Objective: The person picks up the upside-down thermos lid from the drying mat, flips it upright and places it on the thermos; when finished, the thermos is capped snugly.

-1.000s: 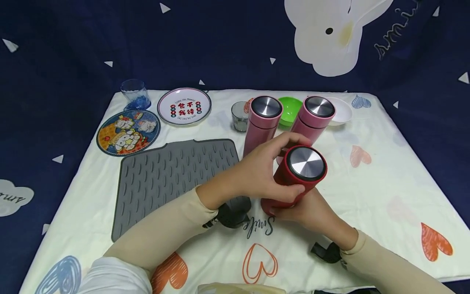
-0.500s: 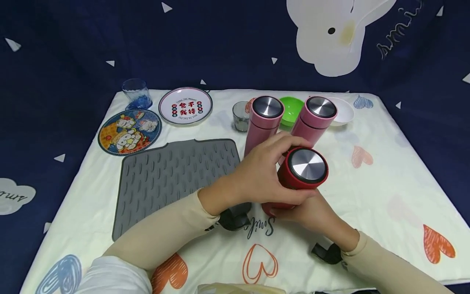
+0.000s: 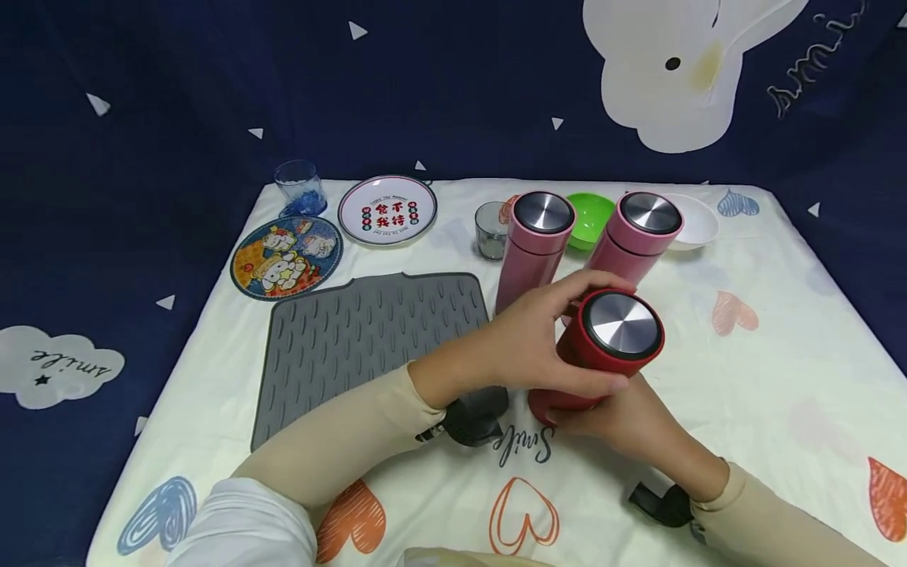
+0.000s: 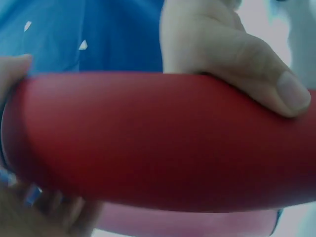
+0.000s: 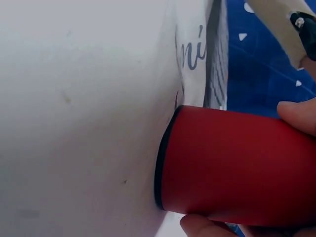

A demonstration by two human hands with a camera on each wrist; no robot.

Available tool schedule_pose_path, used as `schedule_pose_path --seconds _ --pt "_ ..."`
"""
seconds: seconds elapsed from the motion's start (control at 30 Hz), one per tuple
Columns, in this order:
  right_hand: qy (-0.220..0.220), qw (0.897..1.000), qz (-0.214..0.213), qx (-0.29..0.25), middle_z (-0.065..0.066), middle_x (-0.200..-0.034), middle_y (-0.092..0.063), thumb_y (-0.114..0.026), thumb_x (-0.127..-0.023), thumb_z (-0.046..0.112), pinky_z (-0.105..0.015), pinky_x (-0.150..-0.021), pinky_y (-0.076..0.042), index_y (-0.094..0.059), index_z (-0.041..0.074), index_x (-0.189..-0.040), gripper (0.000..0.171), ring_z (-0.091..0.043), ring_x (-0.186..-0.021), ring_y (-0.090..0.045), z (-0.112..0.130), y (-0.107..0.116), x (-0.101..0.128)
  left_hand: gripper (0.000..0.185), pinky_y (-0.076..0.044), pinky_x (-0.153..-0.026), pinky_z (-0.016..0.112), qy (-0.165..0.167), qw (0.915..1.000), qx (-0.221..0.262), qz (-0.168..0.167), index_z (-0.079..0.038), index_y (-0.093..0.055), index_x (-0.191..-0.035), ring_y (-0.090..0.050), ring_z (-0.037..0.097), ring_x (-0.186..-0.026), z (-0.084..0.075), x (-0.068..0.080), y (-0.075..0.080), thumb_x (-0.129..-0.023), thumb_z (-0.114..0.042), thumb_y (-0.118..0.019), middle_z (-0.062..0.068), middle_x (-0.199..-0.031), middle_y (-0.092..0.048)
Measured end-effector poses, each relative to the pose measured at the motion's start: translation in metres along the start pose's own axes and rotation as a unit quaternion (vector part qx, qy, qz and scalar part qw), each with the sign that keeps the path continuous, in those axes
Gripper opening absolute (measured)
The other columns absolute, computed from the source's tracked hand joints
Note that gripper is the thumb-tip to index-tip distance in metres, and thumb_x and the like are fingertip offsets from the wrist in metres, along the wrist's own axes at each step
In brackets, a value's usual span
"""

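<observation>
Standing near the front middle of the cloth-covered table (image 3: 765,370), red flask (image 3: 602,358) with steel lid (image 3: 621,324), base on the cloth, tilted slightly toward the camera. Left hand (image 3: 538,346) wraps the upper body just under the lid, fingers curled round the far side, thumb on the near side. Right hand (image 3: 623,417) clamps the lower body near the base; the right wrist view shows thumb and a fingertip on the red wall. Both hands closed on the flask.

Just behind it, two pink flasks: left pink flask (image 3: 534,248), right pink flask (image 3: 634,236), both upright, steel tops. Green bowl (image 3: 591,219) between and behind them, white bowl (image 3: 690,220) to the right, small glass (image 3: 491,229) to the left. Grey ribbed mat (image 3: 354,339) lies left of the hands. Further back left: cartoon plate (image 3: 286,257), white plate with red characters (image 3: 386,209), blue-tinted glass (image 3: 299,187) at the corner. Dark blue backdrop (image 3: 212,94) behind.
</observation>
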State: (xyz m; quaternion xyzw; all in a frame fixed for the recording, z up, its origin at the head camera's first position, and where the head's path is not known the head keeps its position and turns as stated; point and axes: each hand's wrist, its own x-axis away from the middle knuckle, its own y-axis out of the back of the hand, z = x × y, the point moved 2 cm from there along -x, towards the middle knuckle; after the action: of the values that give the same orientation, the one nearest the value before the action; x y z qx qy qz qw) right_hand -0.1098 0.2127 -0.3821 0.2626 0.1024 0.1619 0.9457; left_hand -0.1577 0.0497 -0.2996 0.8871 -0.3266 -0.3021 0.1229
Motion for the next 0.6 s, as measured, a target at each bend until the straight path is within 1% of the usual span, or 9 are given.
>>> schedule_pose_path --seconds 0.13,0.17,0.23,0.33,0.37,0.4,0.47,0.53,0.6 --pt "0.003 1.000 -0.001 0.023 0.009 -0.116 -0.058 -0.092 -0.068 0.025 -0.021 -0.089 -0.043 -0.052 0.015 -0.125 0.071 -0.012 -0.103 -0.055 -0.0064 0.0004 0.0003 0.080 -0.044 -0.087 0.017 0.011 0.9978 -0.055 -0.035 -0.012 -0.049 -0.122 -0.047 0.002 -0.103 -0.0046 -0.0008 -0.0032 -0.060 -0.036 -0.093 -0.004 -0.116 -0.051" --pt "0.001 1.000 -0.001 0.026 0.010 -0.115 -0.058 -0.092 -0.067 0.025 -0.021 -0.089 -0.043 -0.052 0.016 -0.125 0.071 -0.011 -0.103 -0.055 -0.0069 0.0008 0.0005 0.078 -0.045 -0.087 0.017 0.016 0.9984 -0.041 -0.035 -0.012 -0.051 -0.122 -0.049 0.001 -0.103 -0.0050 -0.0011 -0.0029 -0.061 -0.036 -0.093 -0.005 -0.114 -0.054" --pt "-0.003 1.000 0.001 0.027 0.010 -0.114 -0.059 -0.092 -0.067 0.025 -0.023 -0.088 -0.044 -0.053 0.017 -0.124 0.069 -0.010 -0.102 -0.056 -0.0077 0.0009 0.0005 0.073 -0.048 -0.087 0.020 0.028 0.9993 0.016 -0.021 -0.011 -0.055 -0.124 -0.055 0.002 -0.102 -0.0036 -0.0016 -0.0004 -0.064 -0.028 -0.092 -0.006 -0.111 -0.060" --pt "-0.013 1.000 0.006 0.004 0.009 -0.110 -0.061 -0.092 -0.067 0.022 -0.025 -0.087 -0.047 -0.055 0.018 -0.120 0.065 -0.012 -0.098 -0.059 -0.0094 0.0004 0.0011 0.071 -0.047 -0.091 0.024 0.064 0.9931 0.094 0.029 -0.011 -0.056 -0.131 -0.059 0.004 -0.103 -0.0002 -0.0021 0.0036 -0.069 -0.016 -0.090 -0.007 -0.110 -0.066" --pt "-0.015 1.000 0.006 0.001 0.009 -0.109 -0.061 -0.092 -0.067 0.022 -0.026 -0.087 -0.047 -0.055 0.018 -0.119 0.064 -0.012 -0.097 -0.060 -0.0099 0.0003 0.0016 0.072 -0.046 -0.093 0.024 0.073 0.9909 0.105 0.042 -0.011 -0.055 -0.133 -0.060 0.004 -0.103 0.0003 -0.0022 0.0040 -0.070 -0.014 -0.089 -0.007 -0.110 -0.066" --pt "-0.018 1.000 0.007 -0.005 0.008 -0.110 -0.061 -0.092 -0.067 0.021 -0.026 -0.087 -0.047 -0.055 0.018 -0.120 0.064 -0.013 -0.098 -0.060 -0.0103 0.0000 0.0020 0.074 -0.046 -0.093 0.023 0.077 0.9911 0.098 0.047 -0.012 -0.054 -0.134 -0.059 0.004 -0.103 0.0003 -0.0021 0.0041 -0.070 -0.016 -0.090 -0.007 -0.111 -0.065" --pt "-0.017 1.000 0.008 0.003 0.008 -0.111 -0.061 -0.092 -0.068 0.023 -0.026 -0.087 -0.047 -0.054 0.016 -0.121 0.065 -0.013 -0.099 -0.059 -0.0106 -0.0003 0.0020 0.075 -0.046 -0.091 0.021 0.062 0.9955 0.061 0.037 -0.012 -0.052 -0.131 -0.056 0.004 -0.104 -0.0013 -0.0021 0.0029 -0.068 -0.023 -0.091 -0.007 -0.113 -0.061" --pt "-0.014 1.000 0.007 0.014 0.009 -0.113 -0.060 -0.091 -0.068 0.024 -0.026 -0.088 -0.046 -0.054 0.017 -0.123 0.067 -0.012 -0.101 -0.058 -0.0106 0.0005 0.0014 0.077 -0.048 -0.088 0.021 0.039 0.9986 0.034 0.004 -0.012 -0.052 -0.127 -0.055 0.004 -0.104 -0.0028 -0.0022 0.0018 -0.064 -0.028 -0.093 -0.005 -0.113 -0.059" --pt "-0.012 1.000 0.010 0.018 0.010 -0.114 -0.059 -0.091 -0.068 0.023 -0.026 -0.089 -0.046 -0.054 0.017 -0.123 0.067 -0.011 -0.102 -0.057 -0.0097 0.0018 -0.0001 0.078 -0.049 -0.086 0.023 0.030 0.9987 0.036 -0.019 -0.012 -0.055 -0.126 -0.056 0.004 -0.102 -0.0009 -0.0022 0.0023 -0.061 -0.027 -0.095 -0.007 -0.112 -0.059"
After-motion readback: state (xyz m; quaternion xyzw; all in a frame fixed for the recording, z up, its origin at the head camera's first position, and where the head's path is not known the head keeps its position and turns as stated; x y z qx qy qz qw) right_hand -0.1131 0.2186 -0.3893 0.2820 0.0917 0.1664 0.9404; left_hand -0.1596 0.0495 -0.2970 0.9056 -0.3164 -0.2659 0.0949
